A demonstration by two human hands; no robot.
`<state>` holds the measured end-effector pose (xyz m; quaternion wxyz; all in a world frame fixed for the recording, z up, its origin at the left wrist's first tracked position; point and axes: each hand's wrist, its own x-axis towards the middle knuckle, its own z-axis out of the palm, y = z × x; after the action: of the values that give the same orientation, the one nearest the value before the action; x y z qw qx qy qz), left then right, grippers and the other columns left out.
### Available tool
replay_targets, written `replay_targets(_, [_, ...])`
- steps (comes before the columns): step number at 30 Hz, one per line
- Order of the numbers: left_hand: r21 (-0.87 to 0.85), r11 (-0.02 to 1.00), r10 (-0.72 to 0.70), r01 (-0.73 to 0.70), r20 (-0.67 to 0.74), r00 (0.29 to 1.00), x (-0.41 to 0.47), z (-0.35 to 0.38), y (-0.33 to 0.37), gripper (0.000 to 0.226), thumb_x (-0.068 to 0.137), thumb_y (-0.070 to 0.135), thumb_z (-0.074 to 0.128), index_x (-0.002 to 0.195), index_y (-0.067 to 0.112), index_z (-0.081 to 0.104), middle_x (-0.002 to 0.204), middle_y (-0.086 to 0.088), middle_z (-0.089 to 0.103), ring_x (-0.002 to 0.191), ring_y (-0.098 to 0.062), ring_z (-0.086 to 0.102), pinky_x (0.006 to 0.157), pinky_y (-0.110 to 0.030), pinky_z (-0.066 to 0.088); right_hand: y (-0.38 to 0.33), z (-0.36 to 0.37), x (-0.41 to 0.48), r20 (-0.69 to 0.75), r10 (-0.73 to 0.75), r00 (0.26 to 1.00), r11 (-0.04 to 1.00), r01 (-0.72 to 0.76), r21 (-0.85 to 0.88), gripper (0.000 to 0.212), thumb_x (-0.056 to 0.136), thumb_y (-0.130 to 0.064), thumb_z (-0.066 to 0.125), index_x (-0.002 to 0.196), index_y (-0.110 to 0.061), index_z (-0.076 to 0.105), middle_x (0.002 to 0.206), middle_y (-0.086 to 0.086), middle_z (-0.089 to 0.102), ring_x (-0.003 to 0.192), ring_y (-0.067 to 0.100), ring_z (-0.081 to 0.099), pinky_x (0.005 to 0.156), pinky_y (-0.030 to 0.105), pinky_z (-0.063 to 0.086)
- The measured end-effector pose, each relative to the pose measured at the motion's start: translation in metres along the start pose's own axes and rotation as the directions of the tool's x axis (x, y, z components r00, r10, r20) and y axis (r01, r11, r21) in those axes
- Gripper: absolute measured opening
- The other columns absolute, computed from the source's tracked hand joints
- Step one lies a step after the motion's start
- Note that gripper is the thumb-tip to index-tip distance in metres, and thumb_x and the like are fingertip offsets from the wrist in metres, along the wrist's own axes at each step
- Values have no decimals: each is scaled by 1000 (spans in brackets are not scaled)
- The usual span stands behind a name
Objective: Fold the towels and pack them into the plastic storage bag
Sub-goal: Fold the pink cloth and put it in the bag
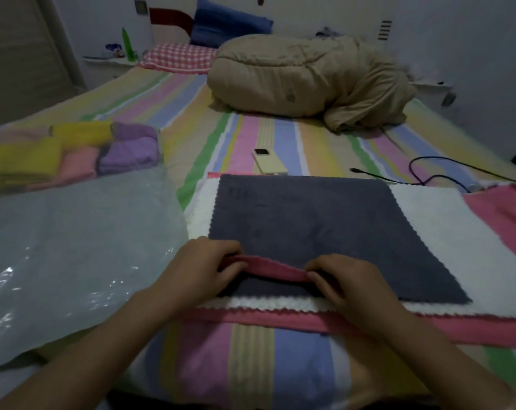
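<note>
Plastic bag (73, 247) left of grey towel (304, 226), folded towels (73, 155) inside its far end. Left hand (197, 267) and right hand (348, 282) both pinch a pink towel strip (276, 272) on the grey towel's near edge. White towel (437, 223) under it.

Striped bed (250, 359), towels (428, 220), bag (73, 247), perhaps phone (270, 164)

matt cloth towel (304, 229), glossy plastic bag (73, 247).

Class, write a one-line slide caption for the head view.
Both hands pinch a pink towel strip over the grey towel.
</note>
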<state>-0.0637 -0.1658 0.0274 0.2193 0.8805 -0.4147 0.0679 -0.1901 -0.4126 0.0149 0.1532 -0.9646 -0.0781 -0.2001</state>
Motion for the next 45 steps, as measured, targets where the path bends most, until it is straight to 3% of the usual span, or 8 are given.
replay_targets(7, [73,997,28,-32,57,998,0,-13,-7,8,83,35,68,89,30,68,78,10,70,72,-15,64,62,-31,49,44,-31,-35,-2,86,996,990,-86,-114,22,82,-25,69,104,-28,70,102,-11,71,89,13,68,71,27,55])
replay_targets(16, [-245,952,-188,183,2,982,-1,-24,-16,18,80,14,75,73,30,72,74,19,71,75,3,65,72,-16,46,112,-66,-78,-120,346,931,931,-356,-77,31,78,-5,76,100,-26,72,97,-7,72,83,17,67,67,30,52])
replay_targets(22, [-642,747,-384,174,-202,901,5,-27,2,28,88,1,62,74,23,73,68,17,71,66,8,62,68,-4,45,117,-84,-66,-152,642,752,673,-457,581,8,82,-20,70,78,-25,74,78,-11,73,72,-3,65,63,7,48])
replay_targets(25, [-741,664,-451,96,-294,843,14,-30,12,25,91,-1,56,82,19,67,66,25,68,66,12,61,69,-3,46,110,-95,-58,-245,664,706,657,-394,643,13,90,-8,62,86,-17,70,72,-24,70,73,-9,63,62,2,45])
replay_targets(34, [-728,686,-445,-13,-433,784,3,-40,9,49,90,1,56,71,41,75,68,27,68,68,11,61,70,-5,48,84,-122,-62,-339,558,758,703,-215,678,45,91,-8,58,76,-48,73,75,-21,70,73,-6,64,67,4,47])
replay_targets(38, [-696,717,-385,26,-365,847,-5,-23,6,49,90,2,56,74,44,74,69,22,70,67,10,60,67,-6,48,82,-112,-67,-249,559,791,700,-289,653,25,72,-69,63,79,-46,72,77,-14,71,70,-4,62,62,5,46])
replay_targets(42, [-652,747,-448,127,-352,822,12,-8,-8,25,91,15,60,77,29,74,74,19,71,70,6,60,67,-10,48,101,-86,-51,-193,662,724,617,-380,690,18,90,-23,61,76,-28,70,75,-17,67,72,-8,58,65,5,43])
replay_targets(45, [-504,831,-465,236,-396,792,40,0,-20,11,91,23,64,85,25,72,75,14,71,74,-4,63,69,-16,49,119,-71,-32,-180,729,661,580,-456,674,7,91,-31,62,90,-26,68,92,-16,64,87,2,59,82,26,48])
